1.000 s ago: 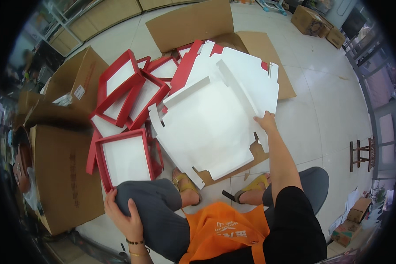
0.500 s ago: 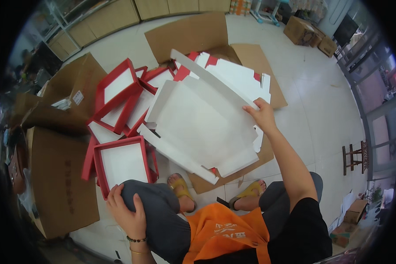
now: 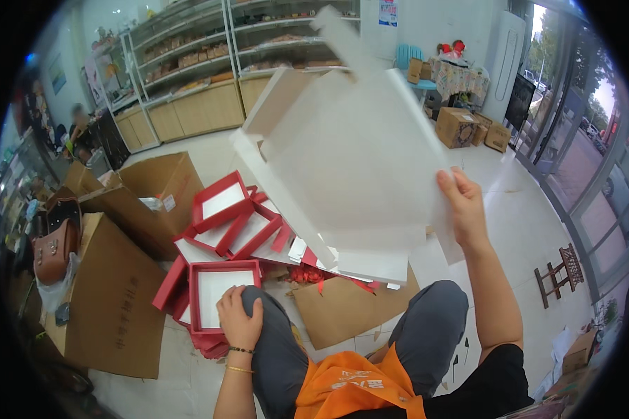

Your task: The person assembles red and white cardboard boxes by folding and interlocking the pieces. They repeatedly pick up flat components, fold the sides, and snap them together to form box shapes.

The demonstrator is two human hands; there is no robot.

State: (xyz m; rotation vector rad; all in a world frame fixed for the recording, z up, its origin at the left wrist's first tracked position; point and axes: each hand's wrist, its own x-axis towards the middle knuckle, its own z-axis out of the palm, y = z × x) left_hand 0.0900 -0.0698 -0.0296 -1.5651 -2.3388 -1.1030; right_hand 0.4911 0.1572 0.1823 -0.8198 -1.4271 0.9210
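Note:
A large white cardboard box blank (image 3: 356, 160) with partly raised side flaps hangs tilted in front of me. My right hand (image 3: 465, 209) grips it by the right edge, thumb on the inner face. One far flap is blurred by motion. My left hand (image 3: 240, 318) lies flat on my left knee with nothing in it. Beside that hand sits a red box tray (image 3: 194, 293) with a white inside. More red trays (image 3: 222, 202) are piled behind it, some tilted on one another.
Open brown cartons (image 3: 112, 300) stand at the left, with a brown leather bag (image 3: 54, 246) by them. Flat brown cardboard (image 3: 349, 318) covers the floor before my feet. A small dark wooden stool (image 3: 560, 274) is at the right; shelves (image 3: 189, 59) line the far wall.
My right hand has lifted the white blank up off the pile and tilted it. My left hand stays on the knee. The view has tipped up, bringing in more of the room.

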